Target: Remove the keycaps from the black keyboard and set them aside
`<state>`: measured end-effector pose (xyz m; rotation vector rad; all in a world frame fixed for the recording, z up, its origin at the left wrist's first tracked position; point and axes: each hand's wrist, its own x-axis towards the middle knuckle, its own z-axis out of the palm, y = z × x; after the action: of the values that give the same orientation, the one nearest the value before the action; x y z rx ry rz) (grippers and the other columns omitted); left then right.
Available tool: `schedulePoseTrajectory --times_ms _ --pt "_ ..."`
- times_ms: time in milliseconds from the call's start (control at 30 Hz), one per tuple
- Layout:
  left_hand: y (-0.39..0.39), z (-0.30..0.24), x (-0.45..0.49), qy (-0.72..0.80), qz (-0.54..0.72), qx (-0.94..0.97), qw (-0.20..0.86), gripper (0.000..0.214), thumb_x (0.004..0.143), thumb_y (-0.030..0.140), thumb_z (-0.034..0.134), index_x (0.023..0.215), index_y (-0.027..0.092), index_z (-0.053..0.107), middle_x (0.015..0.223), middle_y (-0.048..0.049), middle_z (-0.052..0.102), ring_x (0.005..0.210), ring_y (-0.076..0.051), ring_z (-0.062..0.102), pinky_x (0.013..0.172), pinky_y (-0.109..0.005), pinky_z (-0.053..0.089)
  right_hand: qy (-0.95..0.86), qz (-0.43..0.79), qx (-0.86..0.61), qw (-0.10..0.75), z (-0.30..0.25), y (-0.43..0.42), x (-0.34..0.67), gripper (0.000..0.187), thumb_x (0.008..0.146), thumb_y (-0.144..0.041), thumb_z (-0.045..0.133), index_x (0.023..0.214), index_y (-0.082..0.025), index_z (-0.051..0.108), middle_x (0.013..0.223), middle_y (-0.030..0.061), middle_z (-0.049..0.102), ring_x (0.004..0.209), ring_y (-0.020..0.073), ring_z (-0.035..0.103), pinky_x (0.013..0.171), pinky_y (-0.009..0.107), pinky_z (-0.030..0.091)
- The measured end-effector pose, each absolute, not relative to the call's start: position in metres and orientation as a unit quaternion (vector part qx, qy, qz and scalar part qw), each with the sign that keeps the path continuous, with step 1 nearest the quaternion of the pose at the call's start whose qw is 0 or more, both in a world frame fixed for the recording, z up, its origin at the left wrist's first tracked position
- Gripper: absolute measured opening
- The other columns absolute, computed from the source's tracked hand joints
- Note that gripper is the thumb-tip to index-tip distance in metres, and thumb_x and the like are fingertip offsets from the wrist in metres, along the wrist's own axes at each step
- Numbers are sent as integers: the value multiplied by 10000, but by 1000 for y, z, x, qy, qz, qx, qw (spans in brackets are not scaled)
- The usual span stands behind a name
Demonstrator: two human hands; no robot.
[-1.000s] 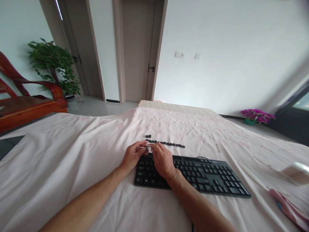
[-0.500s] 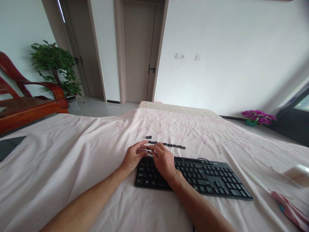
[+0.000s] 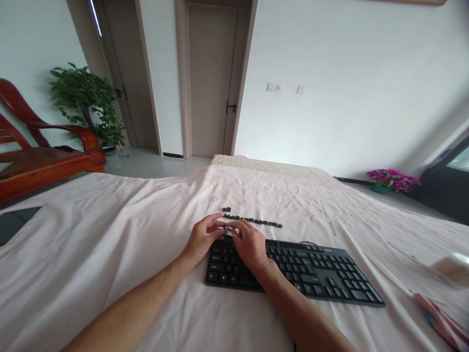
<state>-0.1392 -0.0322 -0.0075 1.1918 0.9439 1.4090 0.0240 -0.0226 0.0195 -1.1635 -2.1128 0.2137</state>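
Note:
A black keyboard (image 3: 311,274) lies on the pink cloth, with its upper left part under my hands. My right hand (image 3: 251,244) is closed on a wire keycap puller (image 3: 230,231), whose thin metal loops stick out to the left of its fingers. At the left end of those loops, my left hand (image 3: 203,237) has its thumb and fingers drawn together. Whatever is between its fingertips is too small to make out. Just beyond both hands runs a row of loose black keycaps (image 3: 260,222), with two more keycaps (image 3: 226,209) slightly farther back.
The cloth (image 3: 146,234) is wrinkled and floral. At right are a clear container (image 3: 452,269), thin sticks and a pink cloth item (image 3: 436,315). A dark flat object (image 3: 18,222) sits at far left. A wooden chair (image 3: 54,151) and potted plants stand beyond.
The wire loops of the keycap puller have turned slightly between my fingers. Both hands stay at nearly the same place over the keyboard's upper left. The view has shifted a little.

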Motion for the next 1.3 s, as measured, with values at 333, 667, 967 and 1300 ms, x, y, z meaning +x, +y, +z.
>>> schedulePoseTrajectory --times_ms 333,667,967,1300 --pt "-29 -11 -140 389 584 519 488 619 704 307 738 1245 137 491 1051 -114 678 826 -186 673 724 -258 511 -820 95 -459 329 22 -24 24 182 831 -237 576 982 -299 657 952 -32 686 874 150 620 721 213 405" --pt "-30 -11 -141 421 581 547 430 459 778 341 643 1192 164 553 1004 -84 672 897 -199 650 823 -308 501 -787 133 -522 300 25 -12 28 138 771 -320 620 872 -266 696 826 -21 710 727 155 618 607 218 368" --pt "-23 -18 -144 516 559 559 330 342 806 288 566 1131 191 605 962 -54 683 856 -182 642 811 -294 488 -749 166 -591 250 33 34 37 175 725 -361 645 884 -314 701 789 -47 709 752 160 631 614 231 377" --pt "-24 -17 -143 511 539 578 339 270 800 284 556 1019 183 678 985 -66 707 912 -207 648 834 -295 488 -752 110 -629 162 31 82 23 187 751 -330 614 911 -310 709 867 -19 708 860 174 628 663 237 403"
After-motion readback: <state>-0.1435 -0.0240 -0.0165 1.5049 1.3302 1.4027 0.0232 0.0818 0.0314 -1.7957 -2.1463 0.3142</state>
